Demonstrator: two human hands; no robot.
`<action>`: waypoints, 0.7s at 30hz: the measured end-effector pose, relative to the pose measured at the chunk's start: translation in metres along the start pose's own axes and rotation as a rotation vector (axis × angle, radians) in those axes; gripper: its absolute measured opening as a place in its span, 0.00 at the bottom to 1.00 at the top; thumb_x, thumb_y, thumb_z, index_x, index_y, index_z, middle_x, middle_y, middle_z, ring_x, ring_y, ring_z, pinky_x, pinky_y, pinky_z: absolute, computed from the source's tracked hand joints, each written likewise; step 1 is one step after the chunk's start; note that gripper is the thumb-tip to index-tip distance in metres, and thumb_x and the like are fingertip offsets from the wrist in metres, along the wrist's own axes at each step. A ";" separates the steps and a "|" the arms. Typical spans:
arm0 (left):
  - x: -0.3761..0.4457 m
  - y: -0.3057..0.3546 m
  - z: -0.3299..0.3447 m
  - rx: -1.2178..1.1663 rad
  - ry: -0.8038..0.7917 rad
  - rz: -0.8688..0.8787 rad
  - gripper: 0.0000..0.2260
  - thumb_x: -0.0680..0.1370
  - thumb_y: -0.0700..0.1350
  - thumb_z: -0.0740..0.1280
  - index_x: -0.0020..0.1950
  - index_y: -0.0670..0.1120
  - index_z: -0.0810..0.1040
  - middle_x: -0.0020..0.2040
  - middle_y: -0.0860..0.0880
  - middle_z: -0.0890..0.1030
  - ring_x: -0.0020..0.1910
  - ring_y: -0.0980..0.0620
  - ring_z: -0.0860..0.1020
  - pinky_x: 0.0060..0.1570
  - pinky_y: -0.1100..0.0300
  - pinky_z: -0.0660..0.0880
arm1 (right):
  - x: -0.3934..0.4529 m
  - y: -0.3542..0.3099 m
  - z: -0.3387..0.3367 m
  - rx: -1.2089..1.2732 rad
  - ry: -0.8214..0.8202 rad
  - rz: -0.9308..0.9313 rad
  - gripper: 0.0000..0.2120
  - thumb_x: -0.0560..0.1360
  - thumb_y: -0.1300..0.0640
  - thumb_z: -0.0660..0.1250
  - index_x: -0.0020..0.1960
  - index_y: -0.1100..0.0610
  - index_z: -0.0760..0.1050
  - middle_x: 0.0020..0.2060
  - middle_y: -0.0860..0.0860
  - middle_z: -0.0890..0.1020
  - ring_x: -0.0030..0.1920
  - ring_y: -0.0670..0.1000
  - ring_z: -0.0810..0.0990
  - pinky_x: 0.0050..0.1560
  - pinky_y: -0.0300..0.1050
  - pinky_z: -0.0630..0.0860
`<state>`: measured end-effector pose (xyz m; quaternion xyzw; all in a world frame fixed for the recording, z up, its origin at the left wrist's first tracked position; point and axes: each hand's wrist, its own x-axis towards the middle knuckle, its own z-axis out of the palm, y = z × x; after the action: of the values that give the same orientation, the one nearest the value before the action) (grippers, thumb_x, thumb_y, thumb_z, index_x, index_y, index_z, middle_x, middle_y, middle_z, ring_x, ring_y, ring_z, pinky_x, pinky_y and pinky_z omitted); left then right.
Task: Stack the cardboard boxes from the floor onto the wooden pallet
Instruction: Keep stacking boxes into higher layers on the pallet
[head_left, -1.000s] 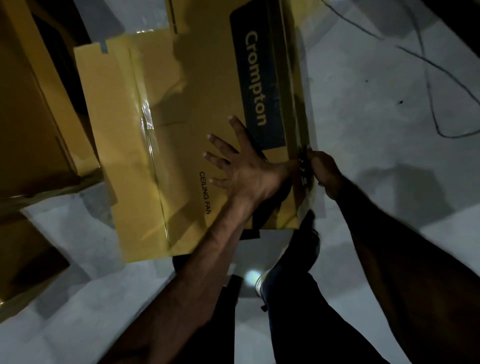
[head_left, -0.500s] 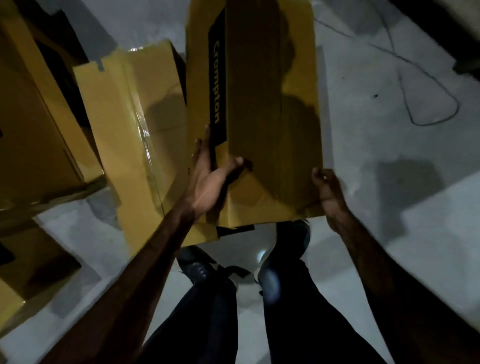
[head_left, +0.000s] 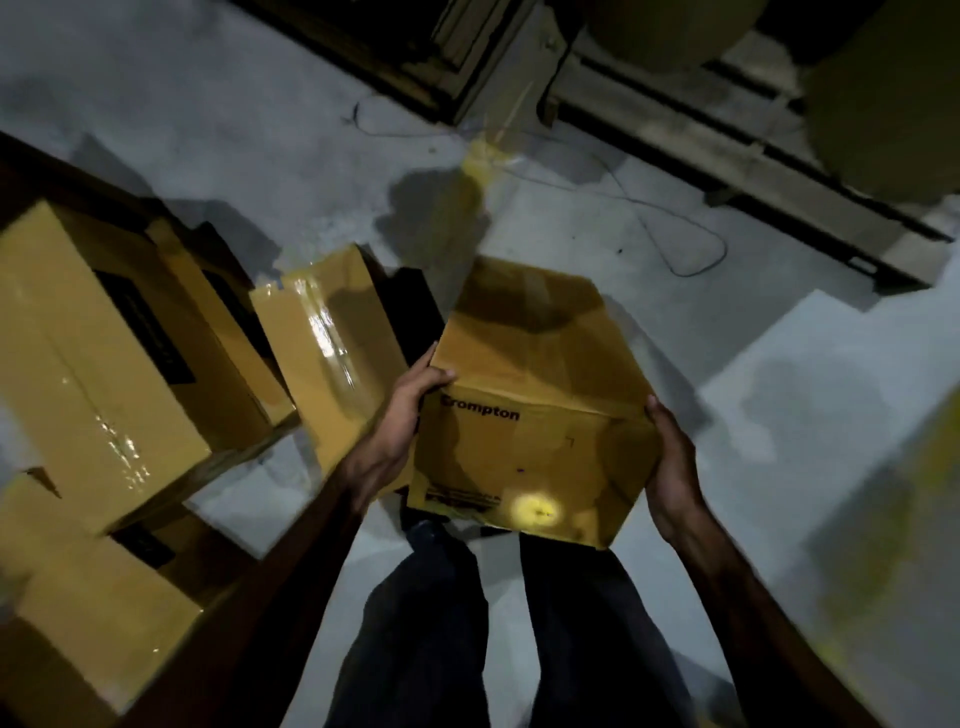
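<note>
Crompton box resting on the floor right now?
No. Both hands, left and right, hold the Crompton box up by its sides, above the person's legs.

left hand (head_left: 410, 415) fingers: behind box (head_left: 535, 415) | pallet: indistinct

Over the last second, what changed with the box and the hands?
The Crompton box was lifted off the box beside it and now hangs in front of the legs. The left hand, earlier flat on top, now grips its left edge; the right hand holds the right side as before. The stacked boxes stayed put.
</note>
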<state>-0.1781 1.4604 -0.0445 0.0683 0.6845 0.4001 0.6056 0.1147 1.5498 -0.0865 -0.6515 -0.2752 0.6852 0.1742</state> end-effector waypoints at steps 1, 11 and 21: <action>-0.015 0.005 0.007 -0.002 0.023 -0.008 0.14 0.82 0.47 0.64 0.65 0.51 0.83 0.60 0.50 0.86 0.63 0.44 0.82 0.61 0.51 0.77 | -0.019 -0.005 -0.002 0.021 0.040 -0.007 0.39 0.69 0.27 0.74 0.72 0.47 0.78 0.65 0.50 0.84 0.67 0.56 0.82 0.70 0.62 0.76; -0.147 0.021 0.029 0.098 -0.097 0.028 0.19 0.82 0.56 0.67 0.68 0.48 0.80 0.60 0.41 0.85 0.55 0.42 0.83 0.56 0.45 0.80 | -0.210 -0.030 -0.009 0.130 0.369 -0.237 0.27 0.80 0.38 0.68 0.71 0.53 0.80 0.70 0.50 0.80 0.73 0.51 0.75 0.74 0.48 0.67; -0.268 0.067 0.057 0.390 -0.434 0.305 0.16 0.80 0.58 0.67 0.60 0.49 0.82 0.50 0.47 0.87 0.48 0.47 0.84 0.44 0.56 0.76 | -0.409 0.016 -0.011 0.440 0.700 -0.492 0.28 0.73 0.32 0.70 0.67 0.47 0.83 0.68 0.48 0.82 0.69 0.52 0.78 0.74 0.58 0.72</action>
<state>-0.0847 1.3773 0.2082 0.3685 0.5850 0.3235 0.6460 0.1643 1.2948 0.2301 -0.7063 -0.1946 0.4049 0.5471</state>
